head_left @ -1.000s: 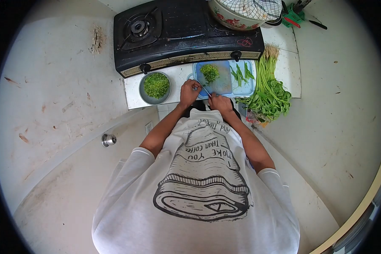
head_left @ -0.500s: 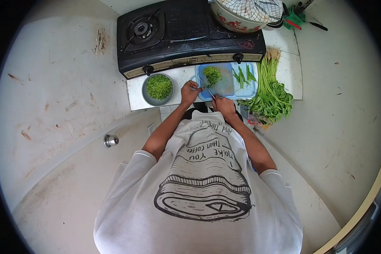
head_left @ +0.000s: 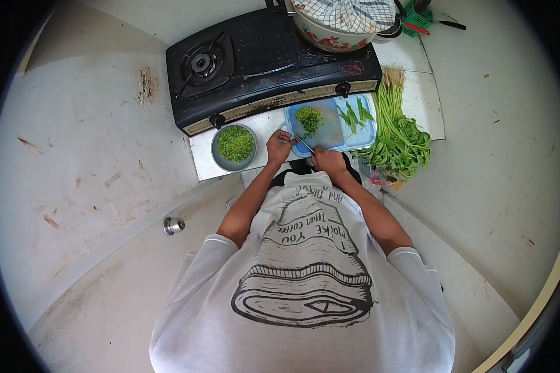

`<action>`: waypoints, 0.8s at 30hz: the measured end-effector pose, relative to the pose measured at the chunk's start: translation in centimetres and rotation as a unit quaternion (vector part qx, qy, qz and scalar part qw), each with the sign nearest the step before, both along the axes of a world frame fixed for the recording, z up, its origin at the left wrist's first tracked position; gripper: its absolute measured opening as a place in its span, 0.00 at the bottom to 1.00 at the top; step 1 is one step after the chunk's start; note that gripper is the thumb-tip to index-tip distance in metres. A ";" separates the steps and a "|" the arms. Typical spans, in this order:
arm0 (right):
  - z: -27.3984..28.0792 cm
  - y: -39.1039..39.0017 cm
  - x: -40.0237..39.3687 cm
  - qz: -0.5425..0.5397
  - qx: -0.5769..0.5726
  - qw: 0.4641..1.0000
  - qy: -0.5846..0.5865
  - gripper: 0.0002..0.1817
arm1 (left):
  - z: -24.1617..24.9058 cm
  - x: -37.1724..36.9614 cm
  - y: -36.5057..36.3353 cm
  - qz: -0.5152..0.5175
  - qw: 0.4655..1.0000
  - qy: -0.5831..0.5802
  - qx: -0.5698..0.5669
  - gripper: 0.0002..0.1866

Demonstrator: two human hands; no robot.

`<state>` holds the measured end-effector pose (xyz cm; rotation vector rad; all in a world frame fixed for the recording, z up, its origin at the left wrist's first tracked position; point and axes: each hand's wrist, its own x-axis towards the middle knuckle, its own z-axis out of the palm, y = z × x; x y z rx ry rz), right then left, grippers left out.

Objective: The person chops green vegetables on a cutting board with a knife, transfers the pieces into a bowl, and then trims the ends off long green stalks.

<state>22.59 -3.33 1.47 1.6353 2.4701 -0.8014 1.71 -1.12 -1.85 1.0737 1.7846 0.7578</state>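
Observation:
My right hand (head_left: 329, 161) is wrapped round the handle of a knife (head_left: 303, 143), whose thin blade slants up and left over the blue cutting board (head_left: 330, 138). Close to the blade's tip, at the board's left edge, my left hand (head_left: 280, 148) has its fingers bent together; what they pinch, if anything, is too small to make out. A heap of chopped greens (head_left: 308, 120) lies on the board just beyond the blade. Several green pieces (head_left: 355, 115) lie to the right, in the light blue tray (head_left: 367, 142). A grey bowl (head_left: 216, 156) of chopped greens stands left of my left hand.
A black gas stove (head_left: 261, 74) runs along behind the board, with a flowered pot (head_left: 336, 42) under a checked cloth (head_left: 348, 13). Long leafy greens (head_left: 398, 133) lie at the right. A green basket (head_left: 413, 23) and a black-handled utensil (head_left: 452, 25) sit at the back right.
The view has shifted and turned slightly. Both hands stay by the board's near-left corner, with the knife still in my right hand. The heap looks much the same.

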 end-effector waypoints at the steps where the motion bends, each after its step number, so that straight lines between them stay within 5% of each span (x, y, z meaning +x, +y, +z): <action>1: -0.1 -0.1 0.0 -0.003 0.007 1.000 0.007 0.19 | -0.1 0.0 -0.1 0.000 1.000 -0.003 0.003 0.18; 24: -0.9 -0.3 0.1 -0.012 0.022 1.000 0.000 0.19 | 0.2 0.1 0.0 -0.004 1.000 -0.003 0.005 0.15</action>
